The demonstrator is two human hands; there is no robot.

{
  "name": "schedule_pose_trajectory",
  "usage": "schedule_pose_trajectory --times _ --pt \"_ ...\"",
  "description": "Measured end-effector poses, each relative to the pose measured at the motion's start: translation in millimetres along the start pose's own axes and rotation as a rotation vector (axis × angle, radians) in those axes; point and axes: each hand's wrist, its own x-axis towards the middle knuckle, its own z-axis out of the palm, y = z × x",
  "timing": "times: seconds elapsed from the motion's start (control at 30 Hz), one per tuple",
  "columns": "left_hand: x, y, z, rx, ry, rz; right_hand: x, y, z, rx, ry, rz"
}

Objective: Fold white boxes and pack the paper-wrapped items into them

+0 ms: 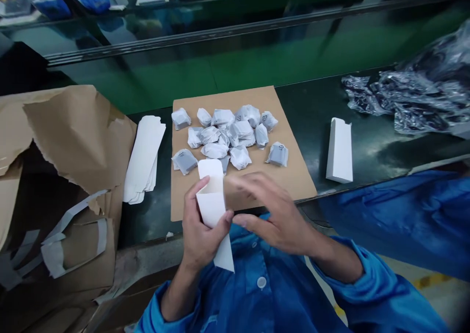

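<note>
My left hand [203, 230] is wrapped round a narrow white cardboard box [212, 208], whose top end gapes with its flap up. The box tilts over my lap, in front of the bench edge. Just right of it is my right hand [273, 213], fingers spread and partly blurred, thumb close to the left thumb; it grips nothing. Beyond both hands, several small grey items in thin white wrapping [240, 130] lie on a brown cardboard sheet [293, 178]. What is inside the held box cannot be made out.
Flat white cartons [145, 156] lie stacked at the left, next to a large torn brown carton [73, 137]. A formed white box [340, 152] stands at the right. Clear plastic bags [414, 95] lie at the far right. A blue sleeve [404, 215] of another person shows nearby.
</note>
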Motion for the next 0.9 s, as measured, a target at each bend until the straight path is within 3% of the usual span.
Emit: schedule_pose_trajectory --times 0.13,0.27,0.33,0.47,0.67,0.77,0.9 --pt "-6 -5 -6.6 -0.032 -0.068 0.099 21 9 -13 0.218 -0.092 -0.04" --pt "-13 -7 -7.0 -0.136 -0.302 0.066 35 23 -17 0.492 0.089 0.202" --pt "-13 -6 -6.3 -0.125 -0.353 0.064 43 28 -17 0.631 0.046 0.338" --pt "-11 -5 0.0 0.019 -0.273 0.139 47 26 -14 0.746 -0.2 0.378" --pt "-15 -12 16.4 0.024 -0.016 0.322 32 15 -2 0.689 -0.107 0.432" --pt "-16 -10 16.6 0.028 -0.029 0.32 27 15 4 0.742 -0.055 0.413" --pt "-13 -5 10.5 0.214 -0.111 0.356 25 15 8 0.77 -0.012 0.404"
